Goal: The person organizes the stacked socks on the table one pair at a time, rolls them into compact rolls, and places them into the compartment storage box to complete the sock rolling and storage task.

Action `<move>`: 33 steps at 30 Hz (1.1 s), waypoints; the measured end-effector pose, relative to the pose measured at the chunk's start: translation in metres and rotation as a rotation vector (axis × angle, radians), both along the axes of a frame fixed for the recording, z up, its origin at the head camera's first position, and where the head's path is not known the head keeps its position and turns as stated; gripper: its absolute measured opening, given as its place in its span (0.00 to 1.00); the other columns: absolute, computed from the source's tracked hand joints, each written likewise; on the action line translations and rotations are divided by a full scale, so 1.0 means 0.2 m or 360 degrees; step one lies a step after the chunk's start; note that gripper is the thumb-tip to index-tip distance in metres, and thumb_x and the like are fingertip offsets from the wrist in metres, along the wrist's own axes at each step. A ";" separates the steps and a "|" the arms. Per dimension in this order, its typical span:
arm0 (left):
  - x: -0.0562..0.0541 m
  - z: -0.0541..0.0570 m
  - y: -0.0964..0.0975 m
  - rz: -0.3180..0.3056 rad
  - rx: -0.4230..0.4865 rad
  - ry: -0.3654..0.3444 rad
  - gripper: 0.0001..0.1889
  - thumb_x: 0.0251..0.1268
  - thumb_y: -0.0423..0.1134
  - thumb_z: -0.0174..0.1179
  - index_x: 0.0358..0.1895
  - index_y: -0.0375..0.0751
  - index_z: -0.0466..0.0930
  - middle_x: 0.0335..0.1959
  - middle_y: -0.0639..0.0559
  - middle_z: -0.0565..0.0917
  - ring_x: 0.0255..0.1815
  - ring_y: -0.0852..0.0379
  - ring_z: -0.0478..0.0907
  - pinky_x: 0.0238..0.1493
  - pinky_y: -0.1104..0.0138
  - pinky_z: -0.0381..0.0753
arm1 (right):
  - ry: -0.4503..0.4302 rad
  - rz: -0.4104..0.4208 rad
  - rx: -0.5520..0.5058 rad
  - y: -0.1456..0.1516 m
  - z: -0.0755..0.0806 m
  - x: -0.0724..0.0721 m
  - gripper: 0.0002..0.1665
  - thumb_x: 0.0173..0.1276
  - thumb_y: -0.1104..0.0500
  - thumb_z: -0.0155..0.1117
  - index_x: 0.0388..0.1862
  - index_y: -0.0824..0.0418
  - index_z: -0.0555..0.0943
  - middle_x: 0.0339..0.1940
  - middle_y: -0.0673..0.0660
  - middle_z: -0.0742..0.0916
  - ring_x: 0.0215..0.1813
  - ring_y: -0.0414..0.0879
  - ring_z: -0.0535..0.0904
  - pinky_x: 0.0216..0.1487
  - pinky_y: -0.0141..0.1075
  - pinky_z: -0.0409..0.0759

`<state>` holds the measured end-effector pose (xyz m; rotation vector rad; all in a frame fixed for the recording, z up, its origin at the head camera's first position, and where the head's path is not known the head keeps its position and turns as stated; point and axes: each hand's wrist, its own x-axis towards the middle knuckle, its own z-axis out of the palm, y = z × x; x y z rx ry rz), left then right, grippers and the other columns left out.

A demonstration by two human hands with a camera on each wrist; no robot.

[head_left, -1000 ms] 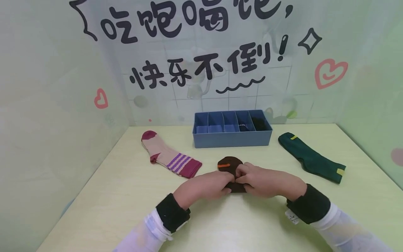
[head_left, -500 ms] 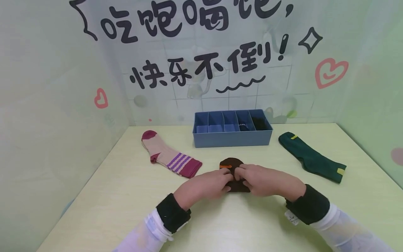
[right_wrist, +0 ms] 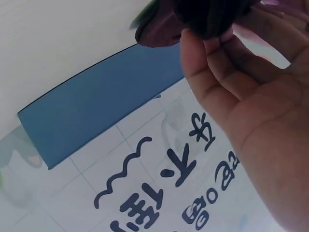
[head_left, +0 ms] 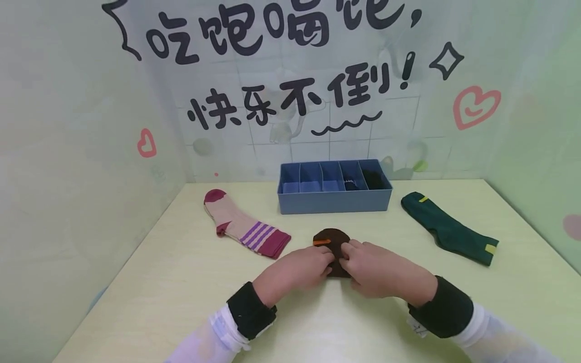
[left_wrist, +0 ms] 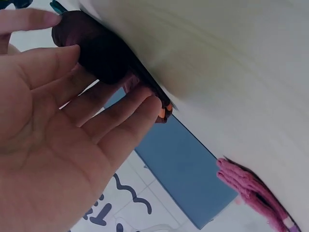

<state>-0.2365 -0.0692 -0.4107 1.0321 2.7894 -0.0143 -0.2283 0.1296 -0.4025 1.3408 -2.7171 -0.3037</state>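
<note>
A brown sock with an orange mark lies folded on the table between the hands. My left hand holds its left side; in the left wrist view, thumb and fingers lie along a thick dark roll of the sock. On the other side my right hand grips the sock with bent fingers, as the right wrist view shows at the sock's dark fabric. The hands partly cover the sock, so the exact fold is hidden. To the left lies a pink sock with purple stripes.
A blue divided box stands behind the brown sock; dark items lie in its two right compartments. A dark green sock with yellow marks lies at the right. Printed curtains line the table's back and sides.
The right wrist has come slightly lower and nearer, and its fingers have shifted on the brown sock. The left hand stays almost in place. The other socks and box are unmoved.
</note>
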 end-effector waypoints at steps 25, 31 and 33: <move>-0.01 0.00 -0.01 -0.0099 0.0026 -0.0056 0.17 0.84 0.43 0.56 0.67 0.44 0.82 0.68 0.50 0.82 0.73 0.56 0.79 0.75 0.65 0.75 | -0.0866 -0.0235 -0.0244 0.03 0.01 -0.10 0.13 0.74 0.70 0.59 0.49 0.61 0.88 0.38 0.52 0.85 0.40 0.43 0.75 0.47 0.38 0.78; -0.03 -0.02 -0.02 -0.0110 0.0075 -0.0105 0.18 0.85 0.43 0.55 0.69 0.43 0.80 0.69 0.50 0.82 0.74 0.55 0.78 0.77 0.65 0.73 | -0.0897 -0.0259 -0.0333 0.04 0.01 -0.11 0.16 0.72 0.72 0.60 0.51 0.61 0.89 0.44 0.52 0.89 0.44 0.43 0.79 0.51 0.40 0.82; -0.04 -0.02 -0.02 -0.0108 0.0085 -0.0121 0.18 0.84 0.43 0.56 0.69 0.43 0.80 0.68 0.50 0.82 0.72 0.55 0.78 0.76 0.64 0.74 | -0.0880 -0.0266 -0.0397 0.05 0.00 -0.12 0.14 0.72 0.72 0.63 0.50 0.61 0.88 0.43 0.52 0.89 0.43 0.42 0.81 0.49 0.39 0.83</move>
